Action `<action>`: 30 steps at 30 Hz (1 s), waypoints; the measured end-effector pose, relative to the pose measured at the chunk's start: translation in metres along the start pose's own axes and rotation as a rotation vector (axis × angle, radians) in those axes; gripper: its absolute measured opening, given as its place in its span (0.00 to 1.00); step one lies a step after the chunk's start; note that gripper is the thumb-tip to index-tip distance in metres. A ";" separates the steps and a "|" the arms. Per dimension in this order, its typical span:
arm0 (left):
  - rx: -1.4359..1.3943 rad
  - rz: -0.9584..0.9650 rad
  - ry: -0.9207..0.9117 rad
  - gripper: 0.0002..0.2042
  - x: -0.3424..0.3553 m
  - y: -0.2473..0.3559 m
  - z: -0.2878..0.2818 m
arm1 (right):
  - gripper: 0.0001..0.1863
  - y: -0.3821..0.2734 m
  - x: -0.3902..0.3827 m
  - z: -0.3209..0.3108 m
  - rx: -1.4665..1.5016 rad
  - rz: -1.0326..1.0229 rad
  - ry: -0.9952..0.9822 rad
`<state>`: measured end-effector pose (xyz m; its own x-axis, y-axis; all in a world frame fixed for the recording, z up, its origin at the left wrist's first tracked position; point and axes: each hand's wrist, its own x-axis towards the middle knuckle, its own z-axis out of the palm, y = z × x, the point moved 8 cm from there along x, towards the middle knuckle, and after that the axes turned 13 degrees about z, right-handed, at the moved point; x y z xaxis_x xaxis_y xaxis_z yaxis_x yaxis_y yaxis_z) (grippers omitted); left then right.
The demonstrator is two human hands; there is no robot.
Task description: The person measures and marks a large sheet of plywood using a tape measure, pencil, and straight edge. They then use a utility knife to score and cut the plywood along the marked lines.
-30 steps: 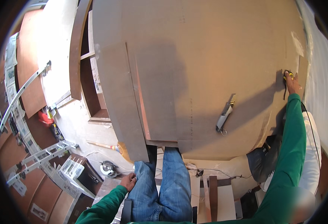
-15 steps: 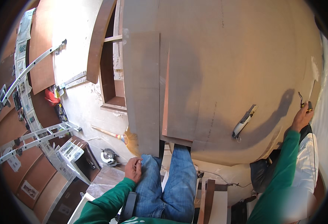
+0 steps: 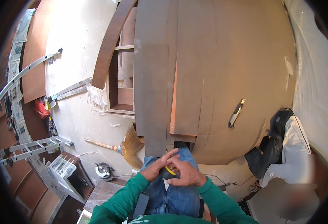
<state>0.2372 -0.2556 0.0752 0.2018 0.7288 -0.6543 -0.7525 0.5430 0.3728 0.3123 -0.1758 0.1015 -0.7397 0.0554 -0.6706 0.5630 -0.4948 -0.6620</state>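
In front of my lap, my right hand (image 3: 186, 172) grips a black and yellow tape measure (image 3: 167, 173). My left hand (image 3: 153, 168) is held against it, fingers stretched out over the right hand's fingertips; its thumb side is partly hidden. Both hands are above my jeans, near the edge of large brown boards (image 3: 242, 56). A narrower brown strip (image 3: 152, 93) lies at the left of the boards, and an orange-toned gap shows beside it. On the boards to the right rests a utility knife (image 3: 236, 114) with a pale handle.
A straw broom (image 3: 128, 149) and a circular saw (image 3: 103, 170) lie on the floor at left. Beyond are a stepladder (image 3: 37, 147) and an open wooden frame (image 3: 121, 110). A person in white and dark clothing (image 3: 289, 145) crouches at right, near plastic sheeting (image 3: 313, 74).
My right hand has come back from the far right edge of the boards to my lap with the tape measure. My left hand has lifted off my thigh to meet it.
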 end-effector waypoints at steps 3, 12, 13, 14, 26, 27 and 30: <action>0.073 0.099 0.048 0.55 -0.037 0.024 -0.006 | 0.32 -0.023 -0.005 0.032 -0.102 0.021 0.065; 0.403 0.250 0.042 0.56 -0.089 0.050 -0.005 | 0.32 -0.083 -0.021 0.051 -0.236 -0.380 0.255; 0.338 0.213 0.109 0.52 -0.088 0.050 -0.006 | 0.31 -0.080 -0.019 0.047 -0.173 -0.319 0.227; 0.278 0.171 0.183 0.48 -0.089 0.048 -0.008 | 0.31 -0.075 -0.013 0.042 -0.196 -0.276 0.258; 0.211 0.267 0.393 0.39 -0.040 0.060 0.027 | 0.35 -0.045 -0.022 -0.034 0.015 0.000 0.131; 0.242 0.276 0.351 0.39 -0.035 0.068 0.040 | 0.36 -0.042 -0.025 -0.038 0.034 -0.002 0.086; 0.405 0.276 0.230 0.41 -0.031 0.100 0.068 | 0.40 -0.029 -0.028 -0.031 0.042 -0.036 -0.052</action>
<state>0.1983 -0.1957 0.1778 -0.1463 0.7817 -0.6062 -0.4471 0.4944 0.7454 0.3278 -0.1358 0.1289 -0.7781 0.0297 -0.6274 0.5202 -0.5293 -0.6702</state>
